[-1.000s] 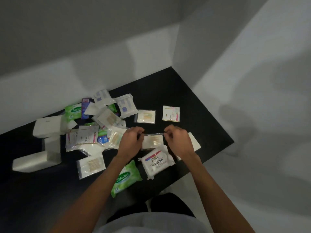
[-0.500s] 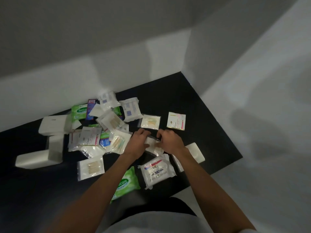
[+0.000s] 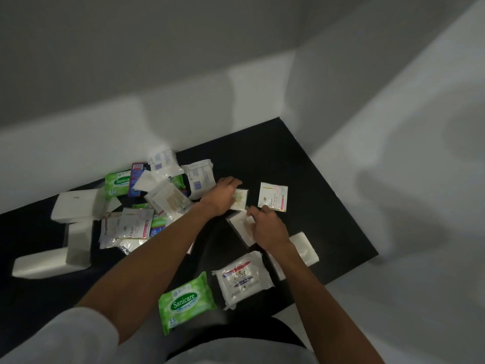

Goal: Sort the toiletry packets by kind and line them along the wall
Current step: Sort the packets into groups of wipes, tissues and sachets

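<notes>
White walls (image 3: 183,114) corner a black desk (image 3: 301,158). Mid-desk, the left hand (image 3: 223,194) lies flat, fingers straight and close, on a clear swab packet (image 3: 241,200). The right hand (image 3: 266,228) curls its fingers on a second packet (image 3: 242,228) just nearer the front edge. Best slide both together to the back edge, sides square. Readable: Sanicare wipes (image 3: 186,302), "15"; Dove pack (image 3: 242,279); Dove sachet (image 3: 273,197).

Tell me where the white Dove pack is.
Head view: the white plastic Dove pack lies at the black table's front, right of the nearer green Sanicare pack.
</notes>
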Demonstrator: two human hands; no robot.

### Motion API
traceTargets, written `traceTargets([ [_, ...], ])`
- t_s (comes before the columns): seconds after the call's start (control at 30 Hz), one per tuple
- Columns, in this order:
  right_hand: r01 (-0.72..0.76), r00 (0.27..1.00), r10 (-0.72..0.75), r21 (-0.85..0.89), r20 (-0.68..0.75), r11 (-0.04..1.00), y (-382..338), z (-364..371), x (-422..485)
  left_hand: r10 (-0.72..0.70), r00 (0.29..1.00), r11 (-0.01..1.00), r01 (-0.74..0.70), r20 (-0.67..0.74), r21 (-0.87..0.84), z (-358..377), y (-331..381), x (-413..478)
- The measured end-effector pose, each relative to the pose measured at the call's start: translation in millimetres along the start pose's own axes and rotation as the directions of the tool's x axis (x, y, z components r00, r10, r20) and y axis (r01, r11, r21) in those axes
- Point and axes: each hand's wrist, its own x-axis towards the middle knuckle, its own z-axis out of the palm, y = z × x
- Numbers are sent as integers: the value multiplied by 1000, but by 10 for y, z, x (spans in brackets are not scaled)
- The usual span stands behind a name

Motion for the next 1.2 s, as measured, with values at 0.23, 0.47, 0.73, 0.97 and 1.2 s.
traceTargets([
  [0.23,-81,997,81,18,4,997,98,-82,15,-26,999,996,24,20,88,14,-12,144],
  [0.47,-114,993,111,85,41,990,128,-111,-1,-179,983,952,180,27,-248,-41,-116,235],
  [0.73,-90,983,130,288,-126,953,118,-391,-12,-6,1000,919,2,-9,-394,-232,-94,-24],
  [0.97,206,966,-90,508,-244,836,-247,-787,-61,191,982,858,-170,-5,-485,-279,88,-367],
  [1.2,195,970,-73,559,-233,806,-216,-754,-148,83,997,779,-62,4,-624,-299,133,-599],
])
